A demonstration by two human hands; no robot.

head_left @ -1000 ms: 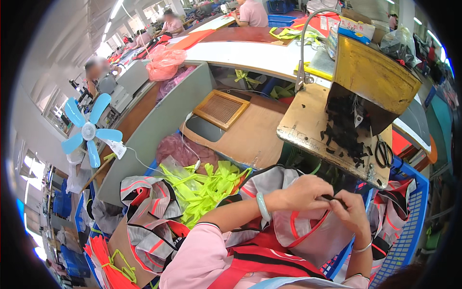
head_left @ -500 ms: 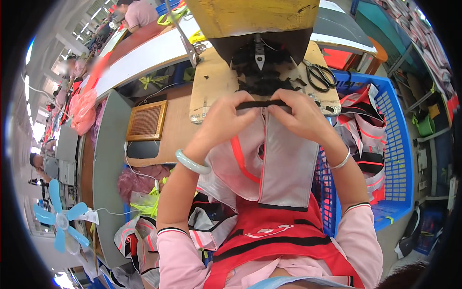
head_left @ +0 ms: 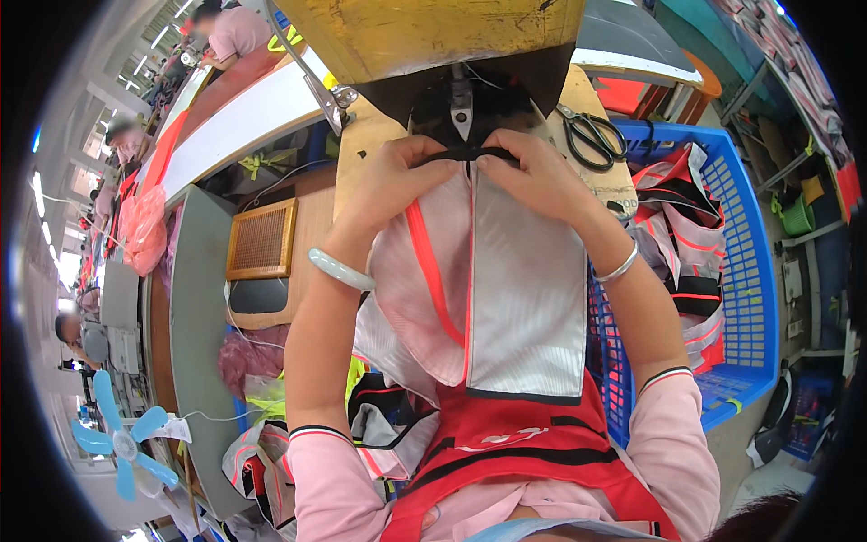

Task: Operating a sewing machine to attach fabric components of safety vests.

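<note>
A light grey fabric piece (head_left: 528, 280) with orange-red piping and black edging hangs from both my hands, falling over my red apron (head_left: 533, 443). My left hand (head_left: 390, 185) pinches its black top edge on the left, thumb on the near side. Closed on the same edge is my right hand (head_left: 540, 176), a short way to the right. The held edge lies just in front of the pointed metal tip (head_left: 462, 117) under a yellow machine head (head_left: 433, 41). Whether the cloth touches the tip, I cannot tell.
Black-handled scissors (head_left: 593, 142) lie on the wooden worktop (head_left: 357, 149), right of the machine. A blue plastic basket (head_left: 748, 271) with sewn pieces stands at my right. More pieces (head_left: 262, 470) are heaped at lower left, near a blue fan (head_left: 125, 443). Other people sit further off.
Both hands have moved the fabric's black edge forward, closer to the metal tip. The view has shifted slightly, and the hanging panel lies flatter and more spread.
</note>
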